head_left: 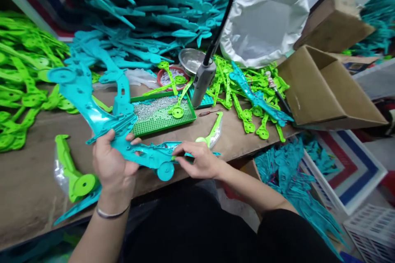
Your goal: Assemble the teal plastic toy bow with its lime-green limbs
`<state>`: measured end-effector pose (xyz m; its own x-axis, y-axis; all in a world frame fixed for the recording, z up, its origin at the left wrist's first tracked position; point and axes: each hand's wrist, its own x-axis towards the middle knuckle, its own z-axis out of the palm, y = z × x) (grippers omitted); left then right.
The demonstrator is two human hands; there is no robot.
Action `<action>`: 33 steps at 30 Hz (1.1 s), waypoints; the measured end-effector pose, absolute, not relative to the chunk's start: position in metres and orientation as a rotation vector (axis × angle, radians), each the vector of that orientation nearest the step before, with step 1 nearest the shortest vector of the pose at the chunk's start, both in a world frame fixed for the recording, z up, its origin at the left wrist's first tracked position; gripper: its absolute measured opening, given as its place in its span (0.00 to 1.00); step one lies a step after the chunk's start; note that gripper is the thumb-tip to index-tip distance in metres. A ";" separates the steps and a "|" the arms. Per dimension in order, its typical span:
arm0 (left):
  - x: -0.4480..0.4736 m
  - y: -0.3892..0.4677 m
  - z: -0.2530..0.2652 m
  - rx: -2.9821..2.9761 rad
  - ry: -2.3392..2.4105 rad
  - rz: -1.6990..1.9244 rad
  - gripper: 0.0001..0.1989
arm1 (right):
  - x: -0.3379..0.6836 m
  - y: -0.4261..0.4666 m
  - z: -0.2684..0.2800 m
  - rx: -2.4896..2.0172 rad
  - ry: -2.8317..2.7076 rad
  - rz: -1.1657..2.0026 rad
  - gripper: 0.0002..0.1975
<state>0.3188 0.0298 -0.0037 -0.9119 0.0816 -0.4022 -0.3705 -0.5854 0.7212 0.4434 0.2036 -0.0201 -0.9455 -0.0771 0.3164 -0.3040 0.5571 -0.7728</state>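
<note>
Green heap: loose green plastic arms [21,86] lie piled far left of the screw tray, spread over the workbench [37,172].
Green piece: one green wheel-ended part [75,174] lies on the bench left of the tray and nearer the person, just beside the left wrist.
Left hand: the left hand [112,162], below and left of the tray, is closed around the teal bow-shaped frame [101,119], thumb over the top and fingers wrapped under its middle.
Teal frame: it runs from a round end up left of the tray, down through the left hand, then right to a small wheel between the two hands, held just above the bench's front edge.
Screw tray: the green screw tray [162,112] sits mid-bench, its left half covered with small silver screws, a green arm lying across its right side.
Right hand: the right hand [199,160], below the tray's right corner, is pinched nearly closed, fingertips pressing on the frame's right end; whether a small green bit sits under them I can't quite make out.
Driver: a grey hanging screwdriver [203,80] dangles just right of the tray.
Box: an open cardboard box [321,90] lies on its side far right of the tray.
</note>
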 end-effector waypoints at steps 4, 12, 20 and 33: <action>0.331 0.031 -0.007 -0.582 1.362 2.566 0.05 | 0.425 0.258 -0.009 0.162 -2.581 1.423 0.07; 0.367 0.034 -0.017 -0.502 1.285 2.385 0.25 | 0.336 0.359 -0.047 -0.107 -2.865 0.217 0.16; 0.391 0.039 -0.028 -0.466 1.291 2.437 0.29 | 0.354 0.357 -0.048 -0.121 -2.729 0.174 0.15; 0.433 0.041 -0.048 -0.381 1.284 2.432 0.31 | 0.358 0.192 0.039 0.307 -2.235 1.154 0.07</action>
<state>0.4332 0.0414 -0.0477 -0.8978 0.1897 -0.3974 -0.4351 -0.5205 0.7347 0.3582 0.1917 0.0390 -0.7940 0.0652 0.6044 -0.4550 0.5957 -0.6620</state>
